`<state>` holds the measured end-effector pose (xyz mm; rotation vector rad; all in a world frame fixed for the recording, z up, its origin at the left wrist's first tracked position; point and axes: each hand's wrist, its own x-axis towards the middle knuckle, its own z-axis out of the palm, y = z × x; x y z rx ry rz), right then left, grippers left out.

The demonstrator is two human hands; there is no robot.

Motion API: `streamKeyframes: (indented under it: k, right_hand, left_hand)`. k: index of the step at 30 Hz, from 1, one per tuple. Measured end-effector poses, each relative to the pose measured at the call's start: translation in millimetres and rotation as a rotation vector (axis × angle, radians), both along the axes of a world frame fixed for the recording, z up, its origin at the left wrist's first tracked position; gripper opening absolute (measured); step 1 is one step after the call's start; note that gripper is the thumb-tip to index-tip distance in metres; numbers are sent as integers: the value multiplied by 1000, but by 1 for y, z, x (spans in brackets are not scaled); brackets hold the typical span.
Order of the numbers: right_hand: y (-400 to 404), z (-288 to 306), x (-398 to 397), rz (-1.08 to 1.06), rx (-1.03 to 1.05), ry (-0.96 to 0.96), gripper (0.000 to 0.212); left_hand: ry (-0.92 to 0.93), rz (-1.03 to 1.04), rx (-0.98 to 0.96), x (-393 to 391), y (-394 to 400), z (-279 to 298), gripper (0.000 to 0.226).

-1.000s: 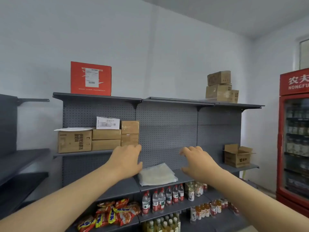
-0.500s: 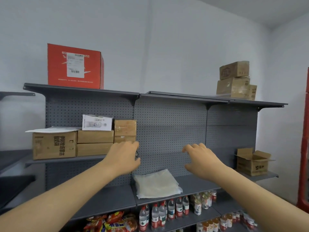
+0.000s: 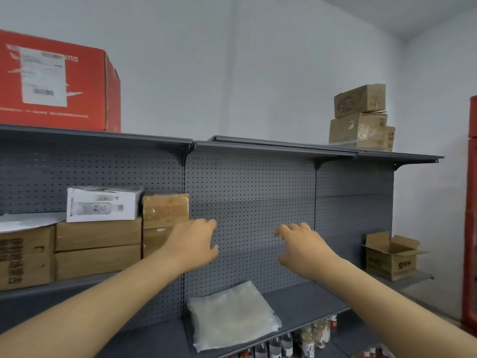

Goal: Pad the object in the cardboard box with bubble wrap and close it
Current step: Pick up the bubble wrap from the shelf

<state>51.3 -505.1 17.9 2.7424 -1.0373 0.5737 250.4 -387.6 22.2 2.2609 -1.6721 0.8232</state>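
The view has drawn nearer the shelving and tilted up, so the bottles have nearly dropped out at 6 o'clock. Both hands hover released, gripping nothing: left hand [image 3: 195, 244] and right hand [image 3: 304, 250] before the pegboard [image 3: 250, 202]. The folded bubble wrap [image 3: 232, 317] lies on the shelf [image 3: 304, 301] at 6 o'clock; the open cardboard box [image 3: 391, 257] sits at 3 o'clock. Best to lower both hands, lift the wrap by its edges, then carry it boxward.

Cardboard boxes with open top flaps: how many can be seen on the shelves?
1. The open cardboard box stands at the right end of the middle shelf, flaps up. Every other box looks closed; the leftmost one is covered by a white sheet, so its top is hidden.
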Motion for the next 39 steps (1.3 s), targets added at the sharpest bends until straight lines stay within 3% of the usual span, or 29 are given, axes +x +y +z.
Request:
streamKeyframes:
  k: [20, 39]
  right_hand:
    - [-258, -29, 122, 44, 81, 89, 54]
    - [-431, -153, 242, 55, 308, 240, 59]
  left_hand:
    - [54, 62, 91, 107, -248, -38, 39]
    - [268, 46, 247, 211, -417, -163, 39]
